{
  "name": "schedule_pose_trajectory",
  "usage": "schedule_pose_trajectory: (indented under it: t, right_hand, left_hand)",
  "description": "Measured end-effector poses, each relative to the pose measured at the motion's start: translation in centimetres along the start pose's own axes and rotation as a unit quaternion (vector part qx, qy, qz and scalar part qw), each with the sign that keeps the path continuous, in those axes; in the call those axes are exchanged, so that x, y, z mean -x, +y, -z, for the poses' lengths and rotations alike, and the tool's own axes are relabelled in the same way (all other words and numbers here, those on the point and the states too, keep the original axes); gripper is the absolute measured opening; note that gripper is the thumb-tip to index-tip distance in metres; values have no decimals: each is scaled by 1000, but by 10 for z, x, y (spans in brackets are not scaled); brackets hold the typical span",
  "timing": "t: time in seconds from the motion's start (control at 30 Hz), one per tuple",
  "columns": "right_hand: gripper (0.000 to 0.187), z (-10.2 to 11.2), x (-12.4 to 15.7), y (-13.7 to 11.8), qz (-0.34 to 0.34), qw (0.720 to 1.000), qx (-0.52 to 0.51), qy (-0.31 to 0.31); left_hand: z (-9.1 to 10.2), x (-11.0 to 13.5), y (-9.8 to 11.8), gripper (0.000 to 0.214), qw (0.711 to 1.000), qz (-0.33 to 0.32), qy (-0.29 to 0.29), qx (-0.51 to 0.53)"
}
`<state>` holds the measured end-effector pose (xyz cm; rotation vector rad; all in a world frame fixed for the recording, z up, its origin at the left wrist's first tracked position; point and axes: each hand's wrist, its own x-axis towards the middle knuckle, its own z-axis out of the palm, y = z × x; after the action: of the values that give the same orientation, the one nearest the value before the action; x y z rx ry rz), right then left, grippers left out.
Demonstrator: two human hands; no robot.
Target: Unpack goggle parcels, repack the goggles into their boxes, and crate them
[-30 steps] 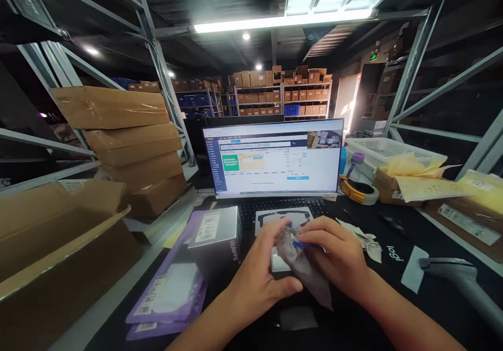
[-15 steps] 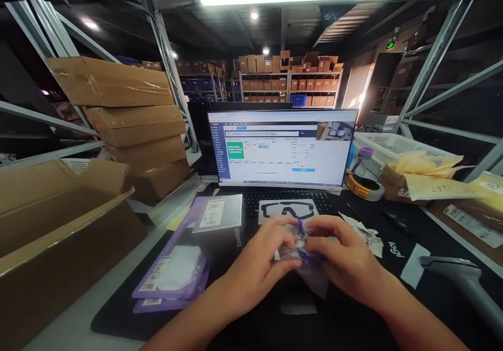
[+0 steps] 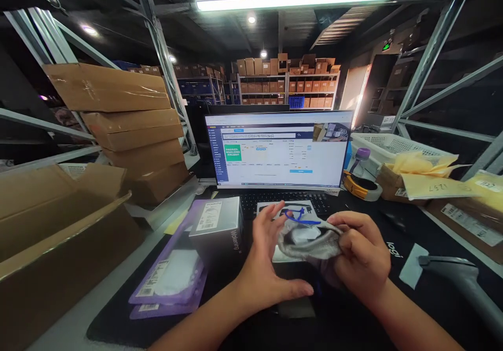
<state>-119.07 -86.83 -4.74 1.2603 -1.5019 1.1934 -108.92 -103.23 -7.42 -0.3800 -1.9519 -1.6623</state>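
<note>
A grey drawstring pouch [image 3: 314,243] with a blue cord [image 3: 301,217] is held up over the black desk mat, its mouth wide and a whitish item showing inside. My right hand [image 3: 361,251] grips the pouch by its right rim. Beside its left edge, my left hand [image 3: 267,267] has fingers and thumb spread apart; one fingertip is close to the cord, and I cannot tell if it touches. Behind the pouch lies a white card [image 3: 310,205] printed with a black goggle shape, partly covered. Left of my left hand stands a silver-grey box [image 3: 216,230] with a label on top.
Purple packets [image 3: 173,277] lie left of the box. A monitor [image 3: 275,152] and keyboard [image 3: 247,201] are behind my hands. To the right are a barcode scanner [image 3: 451,270], a tape roll [image 3: 363,187] and a white basket [image 3: 401,146]. Cardboard boxes [image 3: 133,125] are stacked at left, beside an open carton [image 3: 66,251].
Both hands were close together at the gathered pouch top. Now the pouch mouth is spread, my left hand has opened away from it, and my right hand still holds its rim.
</note>
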Motion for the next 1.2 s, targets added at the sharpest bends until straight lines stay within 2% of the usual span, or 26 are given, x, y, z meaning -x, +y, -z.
schedule_pose_trajectory:
  t: [0.07,0.17,0.23,0.33,0.4,0.47,0.57,0.67,0.77,0.93,1.0,1.07,1.2]
  right_hand:
    - [30,-4,3,-4,-8,1000,-24,-9]
    - [28,-7,4,-7,-17,995,-78,-52]
    - [28,-5,2,-6,-36,986,-123,-108]
    - [41,5,-4,0,-67,964,-171,-193]
    - [42,13,-7,4,-72,959,-174,-213]
    - [38,22,-8,6,-62,967,-143,-202]
    - [33,33,-10,0,-48,983,-76,-157]
    - [22,35,-11,-12,-13,988,-36,-147]
    - [25,27,-12,-21,57,985,-7,-164]
    - [22,18,-9,-25,102,990,-10,-98]
    - [21,22,-9,-25,118,988,-19,-100]
    - [20,26,-10,-24,133,982,-36,-129]
    - [14,30,-13,-19,110,953,-133,-248]
  left_hand:
    - [-10,3,-11,115,999,38,-1,5]
    - [-16,7,-21,96,998,54,31,-6]
    - [-16,5,-21,73,995,71,57,-25]
    - [-8,-1,-13,29,989,107,76,-69]
    - [0,-6,-5,18,987,86,89,-102]
    - [6,-9,4,21,985,25,101,-140]
    - [12,-12,14,23,966,-62,127,-215]
    - [11,-12,17,22,951,-90,129,-267]
    - [8,-9,15,23,948,-98,103,-286]
    - [7,-8,17,25,954,-59,94,-278]
    - [9,-9,19,26,958,-33,105,-264]
    - [11,-11,22,26,966,3,108,-236]
    - [13,-13,22,37,985,107,70,-118]
